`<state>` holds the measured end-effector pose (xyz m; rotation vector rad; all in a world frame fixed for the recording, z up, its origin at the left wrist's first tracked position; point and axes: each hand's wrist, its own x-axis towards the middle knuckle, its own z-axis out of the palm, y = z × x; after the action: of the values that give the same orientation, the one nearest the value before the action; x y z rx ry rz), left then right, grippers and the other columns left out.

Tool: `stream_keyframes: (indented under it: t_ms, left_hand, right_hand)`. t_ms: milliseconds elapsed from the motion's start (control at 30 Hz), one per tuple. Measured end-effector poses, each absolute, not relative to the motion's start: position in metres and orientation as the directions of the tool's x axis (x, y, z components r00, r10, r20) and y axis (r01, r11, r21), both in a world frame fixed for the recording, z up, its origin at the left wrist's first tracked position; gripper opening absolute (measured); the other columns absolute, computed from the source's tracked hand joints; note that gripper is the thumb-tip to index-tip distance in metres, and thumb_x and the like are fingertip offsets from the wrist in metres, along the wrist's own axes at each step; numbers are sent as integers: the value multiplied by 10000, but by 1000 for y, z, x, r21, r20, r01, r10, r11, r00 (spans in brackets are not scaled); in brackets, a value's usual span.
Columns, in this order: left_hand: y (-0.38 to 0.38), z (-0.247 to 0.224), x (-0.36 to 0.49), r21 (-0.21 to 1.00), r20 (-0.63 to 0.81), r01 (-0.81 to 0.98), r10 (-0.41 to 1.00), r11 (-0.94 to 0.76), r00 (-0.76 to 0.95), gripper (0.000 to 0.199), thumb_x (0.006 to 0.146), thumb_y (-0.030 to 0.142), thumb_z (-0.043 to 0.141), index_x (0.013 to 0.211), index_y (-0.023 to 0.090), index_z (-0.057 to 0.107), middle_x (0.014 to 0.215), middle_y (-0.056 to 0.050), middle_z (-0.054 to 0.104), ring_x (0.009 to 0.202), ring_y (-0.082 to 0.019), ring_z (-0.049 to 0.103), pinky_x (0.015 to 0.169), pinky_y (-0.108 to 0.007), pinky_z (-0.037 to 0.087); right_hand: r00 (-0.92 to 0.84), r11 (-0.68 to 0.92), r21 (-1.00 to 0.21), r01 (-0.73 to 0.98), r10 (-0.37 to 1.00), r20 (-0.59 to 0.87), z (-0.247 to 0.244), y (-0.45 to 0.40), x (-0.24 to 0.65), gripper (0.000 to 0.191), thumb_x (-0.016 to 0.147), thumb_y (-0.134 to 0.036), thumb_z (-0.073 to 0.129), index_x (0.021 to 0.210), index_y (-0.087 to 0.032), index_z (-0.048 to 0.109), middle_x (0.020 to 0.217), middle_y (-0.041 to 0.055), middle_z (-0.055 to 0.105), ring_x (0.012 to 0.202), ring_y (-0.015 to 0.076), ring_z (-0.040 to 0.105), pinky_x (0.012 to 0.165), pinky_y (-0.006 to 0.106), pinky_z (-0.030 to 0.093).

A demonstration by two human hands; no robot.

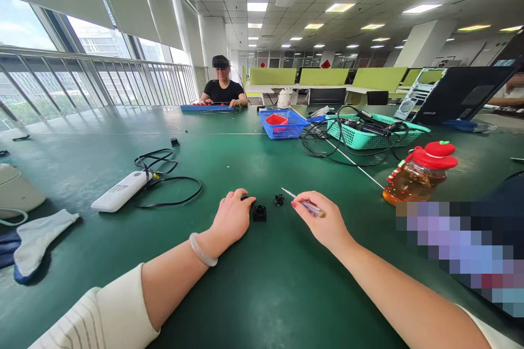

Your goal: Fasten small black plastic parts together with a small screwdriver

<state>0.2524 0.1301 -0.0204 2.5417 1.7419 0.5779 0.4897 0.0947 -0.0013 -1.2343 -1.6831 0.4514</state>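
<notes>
My right hand (323, 221) is closed round a slim screwdriver (313, 208) with a see-through, purplish handle. Its thin tip points up and left, just above a small cluster of black pieces (279, 200), too small to make out singly. My left hand (233, 215), wearing a pale bangle (200, 251), rests on the green table (270, 283). Its thumb and forefinger are apart, with a dark patch between them that I cannot make out. Close to the thumb sits a small black square part (259, 213) with a round hollow in it.
On the left lie a white power bank (123, 191) with a black cable (180, 204) and a glove (45, 240). Ahead stand a blue basket (284, 131) and a green basket (356, 142) of cables. A red-lidded jar (417, 174) is at right. Across the table sits a person (224, 90).
</notes>
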Motion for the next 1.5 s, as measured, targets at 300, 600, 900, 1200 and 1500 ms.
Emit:
stream_keyframes:
  t_ms: [300,600,900,1200,1500]
  left_hand:
    - [126,-15,258,176,336,910,892,-375,302,379,944,253,385,1089,209,733,1364,-126,570,1239,-333,508,1040,-544,427]
    - [121,-14,258,334,168,769,837,-545,520,511,969,511,391,1451,344,413,1532,-78,414,1451,-377,259,1135,-681,230]
    - [118,-10,260,312,104,762,818,-567,566,433,965,424,438,1389,339,468,1458,-40,509,1414,-360,334,1142,-666,220]
    - [119,-7,262,322,172,831,891,-454,420,367,916,324,473,1273,294,556,1345,-51,607,1342,-307,428,1122,-707,213]
    - [120,-9,260,349,147,826,897,-442,418,571,871,546,535,1390,317,476,1430,-58,548,1421,-363,315,1131,-742,93]
  right_hand:
    - [-28,275,-758,592,946,322,-12,104,492,259,856,-407,561,1032,-244,659,992,51,693,776,187,656,686,330,544]
    - [-66,249,-754,608,962,264,-10,103,490,266,864,-422,541,1015,-238,659,980,44,701,820,193,665,767,347,542]
    - [-144,280,-751,598,959,243,-13,102,489,280,870,-429,535,1036,-240,658,1046,47,698,895,192,662,813,329,535]
    - [-235,341,-742,577,940,249,-6,96,486,261,875,-409,526,999,-240,681,1040,44,712,900,198,669,838,340,534]
    - [-346,472,-722,506,878,331,-1,90,485,211,868,-342,539,947,-235,702,983,41,736,881,188,682,791,298,541]
